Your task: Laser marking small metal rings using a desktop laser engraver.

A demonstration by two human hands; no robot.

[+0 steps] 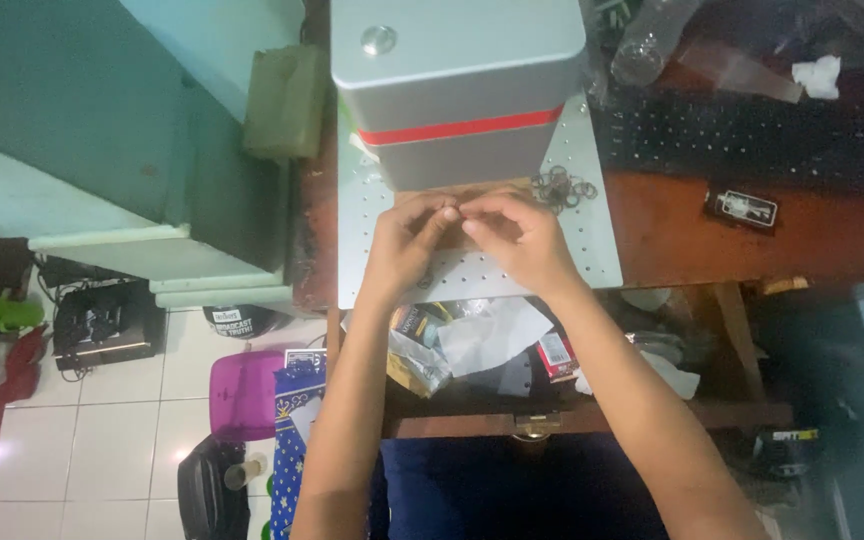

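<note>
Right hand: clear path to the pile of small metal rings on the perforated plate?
Probably yes. The right hand sits just left of the pile of small metal rings, with only bare perforated plate between them.

- Small red-and-white carton [555, 355] on the shelf under the desk
- Crumpled dark-and-gold packet [414, 345] beside it
- Black blister pack [742, 209] on the desk, right

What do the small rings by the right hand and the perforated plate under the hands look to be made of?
Rings: probably thin metal wire, dark and slightly shiny, in a tangled pile. Perforated plate: likely metal, matte pale grey, flat with regular rows of holes. Both are judged by look alone.
</note>
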